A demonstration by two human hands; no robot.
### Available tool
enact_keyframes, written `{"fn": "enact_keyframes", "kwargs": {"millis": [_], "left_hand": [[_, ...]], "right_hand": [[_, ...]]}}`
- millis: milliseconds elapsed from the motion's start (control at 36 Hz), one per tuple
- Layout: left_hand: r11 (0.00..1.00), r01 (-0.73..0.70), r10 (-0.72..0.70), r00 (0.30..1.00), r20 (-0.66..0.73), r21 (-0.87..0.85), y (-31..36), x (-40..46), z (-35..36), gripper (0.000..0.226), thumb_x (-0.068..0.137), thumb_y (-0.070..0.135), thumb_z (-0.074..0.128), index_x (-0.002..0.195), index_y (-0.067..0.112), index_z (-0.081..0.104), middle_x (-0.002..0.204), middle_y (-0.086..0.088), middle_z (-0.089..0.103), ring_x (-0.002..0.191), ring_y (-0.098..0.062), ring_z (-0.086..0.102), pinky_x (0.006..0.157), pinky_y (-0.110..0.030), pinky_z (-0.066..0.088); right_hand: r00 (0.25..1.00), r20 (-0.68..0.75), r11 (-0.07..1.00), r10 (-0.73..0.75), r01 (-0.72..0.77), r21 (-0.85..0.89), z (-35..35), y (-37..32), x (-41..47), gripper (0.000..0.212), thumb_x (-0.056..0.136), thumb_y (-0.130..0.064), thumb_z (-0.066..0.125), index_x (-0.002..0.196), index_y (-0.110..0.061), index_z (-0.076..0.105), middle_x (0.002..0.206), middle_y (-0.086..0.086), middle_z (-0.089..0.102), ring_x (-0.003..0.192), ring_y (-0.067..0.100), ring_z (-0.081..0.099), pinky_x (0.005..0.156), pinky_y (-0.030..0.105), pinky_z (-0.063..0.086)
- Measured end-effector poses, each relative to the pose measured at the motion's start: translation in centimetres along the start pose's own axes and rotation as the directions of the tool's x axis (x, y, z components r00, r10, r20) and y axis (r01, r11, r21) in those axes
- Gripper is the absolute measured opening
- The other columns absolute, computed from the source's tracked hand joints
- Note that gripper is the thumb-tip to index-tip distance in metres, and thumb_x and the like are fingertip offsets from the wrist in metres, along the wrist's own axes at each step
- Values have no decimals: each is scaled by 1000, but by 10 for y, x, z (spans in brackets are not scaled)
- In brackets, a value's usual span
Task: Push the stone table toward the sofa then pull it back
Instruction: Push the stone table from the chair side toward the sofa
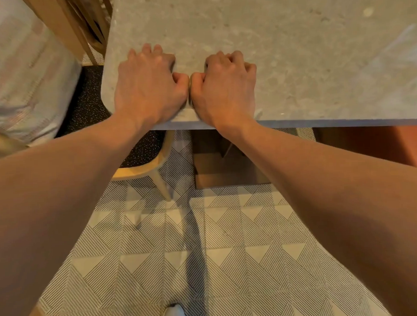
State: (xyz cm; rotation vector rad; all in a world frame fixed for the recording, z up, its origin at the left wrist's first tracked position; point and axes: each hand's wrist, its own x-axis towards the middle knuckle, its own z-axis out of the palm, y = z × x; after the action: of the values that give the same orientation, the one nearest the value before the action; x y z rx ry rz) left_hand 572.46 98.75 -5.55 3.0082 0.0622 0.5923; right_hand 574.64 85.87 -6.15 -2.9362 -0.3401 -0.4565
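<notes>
Listing by size, we begin with the floor [206,264], tiled in pale squares hatched with fine dark lines, filling the lower half of the view. Next comes the stone table [294,60], a grey speckled slab across the upper right, its near edge running level just beyond our wrists and its rounded corner at the left. Under it we note a brown wooden base [217,171]. At the upper left we record the sofa [22,77], pale and faintly striped, beside the table's left edge. Between the two stands a wooden chair [141,157] with a dark speckled seat, partly tucked under the table corner. Our left hand [148,86] and right hand [224,88] rest on the tabletop near its edge, knuckles up, fingers curled in loosely, thumbs touching each other; neither grips anything. Last, a white shoe tip [174,314] at the bottom edge.
</notes>
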Motion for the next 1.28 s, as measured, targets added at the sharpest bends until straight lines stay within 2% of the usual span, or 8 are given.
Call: {"fn": "enact_keyframes", "kwargs": {"millis": [417,583,694,778,833,917,1000,1278], "left_hand": [[1000,1,-1,1000,-2,-24,0,-1,0,51,90,35,37,117,5,67,117,-21,61,109,-42,55,85,-51,46],[999,26,-24,998,59,-26,3,-7,-7,50,90,35,37,116,3,65,118,-22,60,114,-42,53,99,-55,43],[994,44,-26,984,178,-97,2,-3,-22,49,92,33,44,126,3,61,130,-23,56,125,-42,48,105,-54,38],[988,86,-42,947,320,-124,2,8,-40,43,93,28,50,126,4,63,127,-23,57,117,-43,53,97,-49,42],[977,166,-94,896,434,-131,7,17,-57,37,94,27,53,121,7,68,121,-21,65,110,-42,60,91,-45,47],[939,284,-103,773,626,-196,20,28,-87,35,96,28,54,126,19,70,125,-15,69,113,-35,63,93,-38,49],[926,264,0,715,699,-271,46,47,-119,41,98,24,55,138,20,60,135,-13,65,120,-30,61,100,-37,46],[928,44,203,773,601,-371,212,127,-183,39,96,27,54,133,17,62,130,-10,67,115,-28,64,96,-36,49]], "right_hand": [[1000,15,1000,-12,12,-12,-1,2,0,47,93,-36,32,115,-11,67,118,6,66,118,26,52,103,46,39],[1000,24,1000,-2,2,-3,-3,0,-5,48,91,-36,34,118,-12,65,120,6,64,119,27,52,103,44,38],[988,152,999,9,-16,49,-21,2,-4,46,92,-36,39,124,-11,59,127,9,59,124,29,49,107,44,35],[927,374,993,-31,-15,118,-46,10,9,42,94,-32,45,124,-7,61,134,13,56,128,33,47,106,43,38],[871,491,972,8,-122,201,-73,21,18,37,94,-29,49,117,-5,66,126,17,62,121,35,54,98,41,46],[844,536,940,35,-209,269,-116,42,17,33,94,-24,52,114,-5,70,125,18,64,119,34,57,97,44,51],[864,501,939,53,-214,268,-161,70,18,33,95,-24,53,117,-6,69,131,15,60,123,31,53,101,44,48],[900,419,952,120,-224,209,-268,214,48,32,95,-28,52,115,-10,69,126,11,63,113,29,60,97,44,51]]}}
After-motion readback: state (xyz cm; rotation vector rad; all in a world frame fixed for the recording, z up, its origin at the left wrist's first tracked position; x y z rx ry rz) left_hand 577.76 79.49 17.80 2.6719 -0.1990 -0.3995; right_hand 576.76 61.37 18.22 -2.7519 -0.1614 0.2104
